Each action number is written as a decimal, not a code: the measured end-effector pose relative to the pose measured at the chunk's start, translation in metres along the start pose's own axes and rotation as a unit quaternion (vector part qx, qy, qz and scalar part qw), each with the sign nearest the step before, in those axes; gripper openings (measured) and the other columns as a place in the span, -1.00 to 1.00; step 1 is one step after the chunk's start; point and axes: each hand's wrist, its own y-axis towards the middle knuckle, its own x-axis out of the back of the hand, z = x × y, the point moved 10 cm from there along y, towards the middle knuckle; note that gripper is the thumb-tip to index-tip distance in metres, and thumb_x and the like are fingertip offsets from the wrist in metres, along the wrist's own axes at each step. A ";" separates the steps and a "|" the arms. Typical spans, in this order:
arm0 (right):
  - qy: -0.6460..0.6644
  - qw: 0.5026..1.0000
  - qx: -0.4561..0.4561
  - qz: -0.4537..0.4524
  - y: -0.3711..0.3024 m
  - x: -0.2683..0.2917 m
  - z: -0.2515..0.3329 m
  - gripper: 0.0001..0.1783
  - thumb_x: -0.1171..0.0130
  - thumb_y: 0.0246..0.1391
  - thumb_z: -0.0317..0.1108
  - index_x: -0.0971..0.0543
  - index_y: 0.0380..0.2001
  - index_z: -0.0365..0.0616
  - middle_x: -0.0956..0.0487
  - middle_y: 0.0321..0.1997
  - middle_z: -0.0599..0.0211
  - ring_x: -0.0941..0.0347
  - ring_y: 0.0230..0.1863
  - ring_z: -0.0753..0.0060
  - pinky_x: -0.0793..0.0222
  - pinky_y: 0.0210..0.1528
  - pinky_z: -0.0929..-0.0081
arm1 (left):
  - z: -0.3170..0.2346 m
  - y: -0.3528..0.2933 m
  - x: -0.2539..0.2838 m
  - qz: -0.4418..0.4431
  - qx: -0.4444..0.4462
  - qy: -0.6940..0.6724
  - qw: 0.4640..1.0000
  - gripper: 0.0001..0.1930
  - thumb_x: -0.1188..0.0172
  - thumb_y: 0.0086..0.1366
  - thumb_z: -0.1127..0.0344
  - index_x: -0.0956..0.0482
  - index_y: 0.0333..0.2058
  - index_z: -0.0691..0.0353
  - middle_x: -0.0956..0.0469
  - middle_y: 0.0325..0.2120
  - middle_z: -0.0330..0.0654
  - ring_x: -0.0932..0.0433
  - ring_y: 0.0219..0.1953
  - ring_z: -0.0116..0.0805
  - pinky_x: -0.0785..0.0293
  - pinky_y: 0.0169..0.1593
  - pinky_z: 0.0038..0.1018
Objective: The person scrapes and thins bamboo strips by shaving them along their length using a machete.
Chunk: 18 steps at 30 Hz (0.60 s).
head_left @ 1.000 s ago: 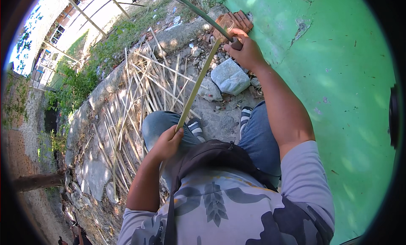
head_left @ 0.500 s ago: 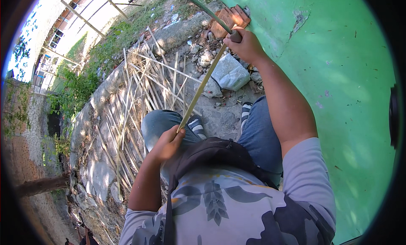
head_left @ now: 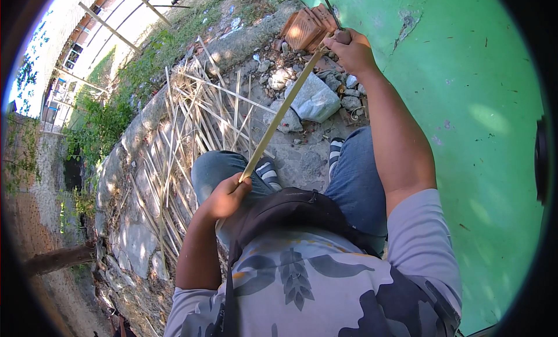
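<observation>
Pale strip point(head_left: 281, 114) held slantwise above the left knee point(head_left: 218, 165) and the ground point(head_left: 296, 154), its lower end at the left hand point(head_left: 228, 196), its upper end at the right hand point(head_left: 354, 53). The left hand is closed about the strip; the right hand is curled around the brownish handle point(head_left: 343, 36) of a dark, blade-like tool point(head_left: 329, 7), and whether its fingers also pinch the strip cannot be told. The chief hazard, in judgement, is a slip: a loosened grip or sudden pull could carry the tool toward the left hand or knee, while uneven force could split the strip. To the right, the green painted surface point(head_left: 476, 139) bounds sideways movement; ahead, the pale stone block point(head_left: 317, 99) and reddish tiles point(head_left: 307, 28) limit low strokes; leftward, the strip pile point(head_left: 197, 113) could snag a swing. The freest room lies above the strip.
</observation>
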 end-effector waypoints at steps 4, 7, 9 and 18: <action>0.081 0.994 -0.068 -0.015 0.000 0.001 -0.015 -0.69 -0.47 0.02 -0.19 -0.60 -0.32 -0.15 -0.60 -0.36 0.46 -0.44 -0.34 0.54 -0.42 -0.23 0.43 | -0.014 -0.002 0.003 -0.011 -0.033 0.049 0.998 -0.79 0.03 0.54 0.17 -0.46 -0.13 0.17 -0.41 -0.35 -0.38 -0.36 -0.27 -0.56 -0.37 -0.13 -0.52; 0.058 0.997 -0.056 -0.011 0.001 -0.002 -0.018 -0.67 -0.47 0.02 -0.18 -0.60 -0.32 -0.17 -0.60 -0.37 0.45 -0.45 -0.33 0.55 -0.41 -0.23 0.43 | -0.015 -0.004 0.004 -0.013 -0.025 0.054 0.998 -0.80 0.03 0.53 0.19 -0.46 -0.14 0.18 -0.41 -0.38 -0.37 -0.36 -0.32 -0.58 -0.37 -0.19 -0.53; 0.020 0.999 -0.019 -0.016 0.003 0.003 -0.017 -0.67 -0.46 0.03 -0.16 -0.60 -0.31 -0.17 -0.61 -0.36 0.44 -0.45 -0.32 0.55 -0.42 -0.22 0.42 | -0.019 -0.005 0.003 -0.013 -0.014 0.039 0.999 -0.78 0.03 0.54 0.16 -0.47 -0.14 0.18 -0.40 -0.41 -0.38 -0.36 -0.37 -0.59 -0.38 -0.25 -0.54; -0.180 0.982 0.044 0.035 0.005 0.009 -0.003 -0.53 -0.44 0.09 -0.05 -0.64 -0.08 -0.17 -0.69 -0.19 0.28 -0.62 -0.19 0.37 -0.58 -0.14 0.36 | 0.007 -0.006 0.008 0.013 0.013 -0.139 0.990 -0.62 -0.02 0.53 -0.03 -0.54 -0.10 0.20 -0.36 -0.52 -0.39 -0.42 -0.56 -0.55 -0.41 -0.49 -0.57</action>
